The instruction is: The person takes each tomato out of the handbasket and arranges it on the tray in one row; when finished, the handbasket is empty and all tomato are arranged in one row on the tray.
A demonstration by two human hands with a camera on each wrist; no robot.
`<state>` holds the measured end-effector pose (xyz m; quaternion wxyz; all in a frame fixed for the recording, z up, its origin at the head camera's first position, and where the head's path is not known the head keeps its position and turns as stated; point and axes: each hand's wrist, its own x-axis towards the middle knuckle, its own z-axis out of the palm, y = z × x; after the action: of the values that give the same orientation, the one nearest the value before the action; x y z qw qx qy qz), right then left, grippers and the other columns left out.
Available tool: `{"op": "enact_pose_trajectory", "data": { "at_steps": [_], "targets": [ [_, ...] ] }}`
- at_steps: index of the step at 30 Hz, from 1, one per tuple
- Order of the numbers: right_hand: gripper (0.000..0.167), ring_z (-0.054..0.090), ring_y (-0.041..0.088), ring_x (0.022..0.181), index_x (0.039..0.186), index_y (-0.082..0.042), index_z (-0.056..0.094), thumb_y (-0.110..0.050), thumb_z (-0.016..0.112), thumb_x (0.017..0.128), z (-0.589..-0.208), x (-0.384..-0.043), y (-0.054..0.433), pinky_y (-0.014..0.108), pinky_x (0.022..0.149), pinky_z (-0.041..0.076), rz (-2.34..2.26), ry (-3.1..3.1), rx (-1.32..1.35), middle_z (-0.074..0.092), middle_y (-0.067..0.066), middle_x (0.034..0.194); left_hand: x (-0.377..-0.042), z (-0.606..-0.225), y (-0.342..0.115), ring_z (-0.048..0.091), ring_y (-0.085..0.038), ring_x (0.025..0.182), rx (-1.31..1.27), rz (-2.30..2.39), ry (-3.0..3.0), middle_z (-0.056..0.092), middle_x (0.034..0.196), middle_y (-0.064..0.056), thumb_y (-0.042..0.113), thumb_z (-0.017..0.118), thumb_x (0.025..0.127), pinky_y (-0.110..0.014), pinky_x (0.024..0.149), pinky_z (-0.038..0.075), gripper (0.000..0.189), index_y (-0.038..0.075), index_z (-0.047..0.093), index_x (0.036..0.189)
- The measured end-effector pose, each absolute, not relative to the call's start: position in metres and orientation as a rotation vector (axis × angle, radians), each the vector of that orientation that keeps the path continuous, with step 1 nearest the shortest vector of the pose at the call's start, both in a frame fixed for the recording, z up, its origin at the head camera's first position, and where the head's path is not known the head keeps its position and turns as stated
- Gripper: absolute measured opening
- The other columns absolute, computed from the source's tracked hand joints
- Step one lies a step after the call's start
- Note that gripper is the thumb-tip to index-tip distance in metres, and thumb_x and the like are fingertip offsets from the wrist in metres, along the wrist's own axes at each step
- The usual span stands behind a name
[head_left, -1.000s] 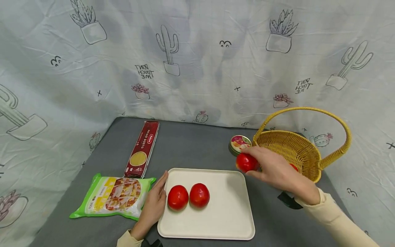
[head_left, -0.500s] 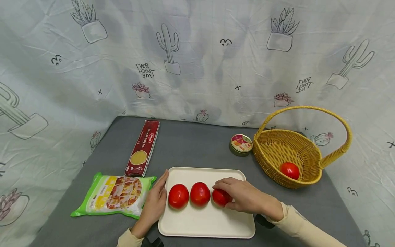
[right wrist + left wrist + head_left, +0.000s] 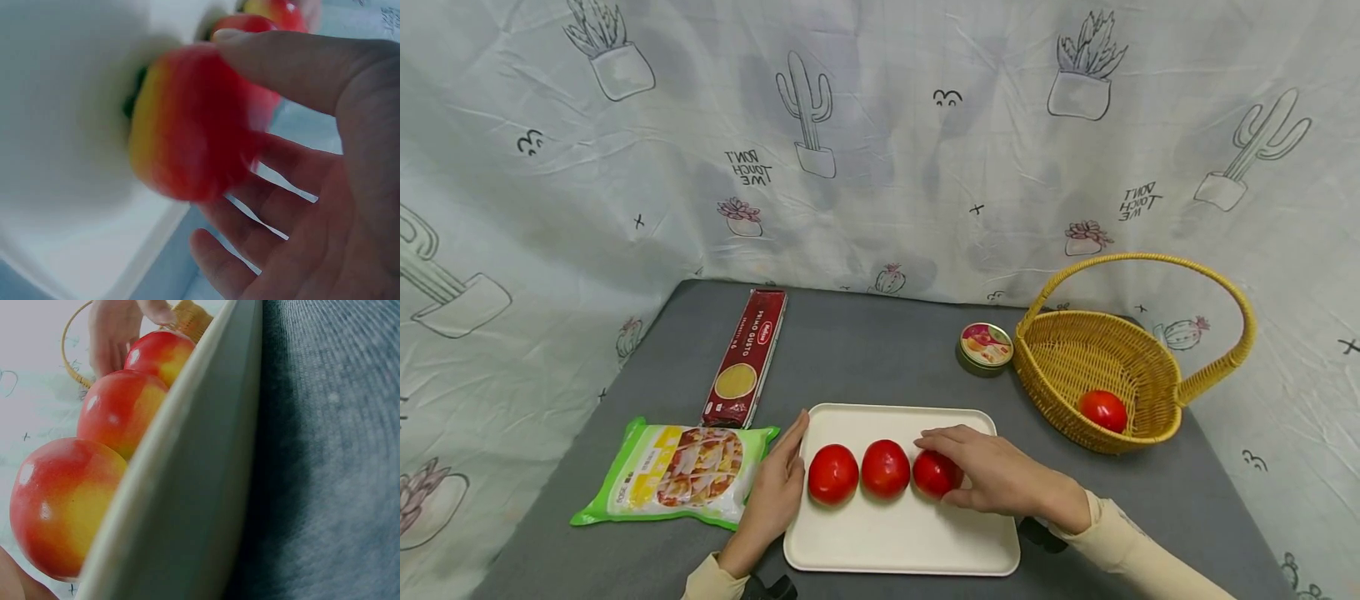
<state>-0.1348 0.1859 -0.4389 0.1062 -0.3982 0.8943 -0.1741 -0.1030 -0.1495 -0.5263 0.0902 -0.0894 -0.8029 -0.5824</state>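
My right hand (image 3: 992,471) is over the right part of a cream tray (image 3: 910,542), at a glossy red-and-yellow apple-like fruit (image 3: 936,475). In the right wrist view, its thumb overlaps the near side of that fruit (image 3: 200,125), and the fingers spread loosely behind it. A green bit, perhaps a stem or leaf, shows at the fruit's base. Two similar fruits stand in a row to its left, a middle fruit (image 3: 885,469) and a left fruit (image 3: 832,475). My left hand (image 3: 775,487) rests with extended fingers along the tray's left edge.
A yellow wicker basket (image 3: 1041,392) with a tall handle holds one red fruit (image 3: 1103,411) at the right. Beside it stands a round tin (image 3: 985,348). A red spaghetti box (image 3: 747,358) and a green-edged food bag (image 3: 673,475) lie on the left.
My right hand has carried a fruit from beside the basket left onto the tray, next to the other two. Its fingers have loosened slightly since. My left hand has stayed at the tray's edge.
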Motion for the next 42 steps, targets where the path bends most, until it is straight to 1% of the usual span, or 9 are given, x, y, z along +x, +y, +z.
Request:
{"op": "enact_pose_trajectory", "data": {
  "at_steps": [6,12,18,24,28,32,35,39,42],
  "targets": [
    [0.071,0.057,0.031,0.136,0.150,-0.009,0.059,-0.027,0.089,0.088,-0.421,-0.150,0.216,0.055,0.106,0.054,-0.611,2.751,-1.039,0.060,0.007,0.151,-0.103,-0.526,-0.149,0.035,-0.046,0.150,-0.267,-1.707,-2.404,0.039,0.163,-0.030,-0.025,0.043,0.096,-0.010,0.111,0.027,0.059,-0.015,0.043,0.154],
    [0.072,0.057,0.038,0.136,0.151,-0.002,0.056,-0.026,0.086,0.091,-0.403,-0.176,0.266,0.062,0.112,0.047,-0.712,2.895,-0.818,0.060,0.015,0.149,-0.104,-0.525,-0.150,0.035,-0.043,0.151,-0.230,-1.703,-2.438,0.038,0.164,-0.029,-0.024,0.043,0.097,-0.009,0.111,0.026,0.059,-0.014,0.042,0.155],
    [0.072,0.058,0.050,0.129,0.153,0.006,0.050,-0.032,0.079,0.098,-0.397,-0.197,0.324,0.069,0.104,0.048,-0.702,2.937,-0.515,0.055,0.031,0.149,-0.103,-0.522,-0.150,0.034,-0.042,0.152,-0.200,-1.719,-2.460,0.036,0.166,-0.027,-0.023,0.042,0.098,-0.009,0.111,0.026,0.059,-0.013,0.040,0.156],
    [0.074,0.054,0.057,0.130,0.152,0.009,0.049,-0.035,0.076,0.099,-0.403,-0.206,0.372,0.069,0.102,0.049,-0.634,2.843,-0.404,0.052,0.038,0.148,-0.103,-0.524,-0.153,0.033,-0.041,0.153,-0.173,-1.753,-2.457,0.034,0.167,-0.026,-0.022,0.042,0.099,-0.009,0.111,0.027,0.060,-0.011,0.039,0.158],
    [0.074,0.064,0.044,0.115,0.149,0.011,0.053,-0.038,0.076,0.099,-0.414,-0.205,0.388,0.053,0.091,0.057,-0.608,2.813,-0.382,0.059,0.036,0.141,-0.103,-0.525,-0.155,0.033,-0.040,0.153,-0.173,-1.742,-2.462,0.035,0.167,-0.026,-0.022,0.042,0.099,-0.009,0.111,0.027,0.060,-0.011,0.040,0.158],
    [0.068,0.063,0.023,0.088,0.144,0.009,0.059,-0.038,0.077,0.097,-0.426,-0.204,0.393,0.036,0.071,0.053,-0.610,2.817,-0.362,0.072,0.022,0.115,-0.103,-0.524,-0.154,0.034,-0.040,0.152,-0.183,-1.741,-2.454,0.036,0.166,-0.026,-0.022,0.042,0.099,-0.009,0.111,0.027,0.060,-0.011,0.041,0.158],
    [0.061,0.058,0.018,0.079,0.138,0.009,0.063,-0.032,0.078,0.096,-0.431,-0.203,0.393,0.033,0.065,0.050,-0.611,2.837,-0.385,0.070,0.010,0.099,-0.104,-0.524,-0.153,0.035,-0.040,0.152,-0.200,-1.748,-2.438,0.037,0.166,-0.027,-0.022,0.042,0.099,-0.009,0.111,0.028,0.060,-0.011,0.041,0.157],
    [0.055,0.057,0.018,0.077,0.134,0.010,0.065,-0.026,0.079,0.094,-0.431,-0.200,0.392,0.034,0.064,0.050,-0.613,2.859,-0.395,0.069,0.009,0.094,-0.105,-0.524,-0.151,0.035,-0.041,0.152,-0.223,-1.751,-2.430,0.036,0.165,-0.028,-0.023,0.042,0.098,-0.010,0.111,0.028,0.059,-0.012,0.040,0.157],
    [0.057,0.059,0.019,0.078,0.135,0.009,0.065,-0.028,0.079,0.094,-0.427,-0.196,0.391,0.034,0.064,0.051,-0.608,2.859,-0.366,0.070,0.011,0.095,-0.105,-0.524,-0.150,0.035,-0.041,0.152,-0.230,-1.753,-2.436,0.036,0.166,-0.028,-0.023,0.042,0.099,-0.010,0.111,0.028,0.059,-0.012,0.040,0.157]
  ]
}}
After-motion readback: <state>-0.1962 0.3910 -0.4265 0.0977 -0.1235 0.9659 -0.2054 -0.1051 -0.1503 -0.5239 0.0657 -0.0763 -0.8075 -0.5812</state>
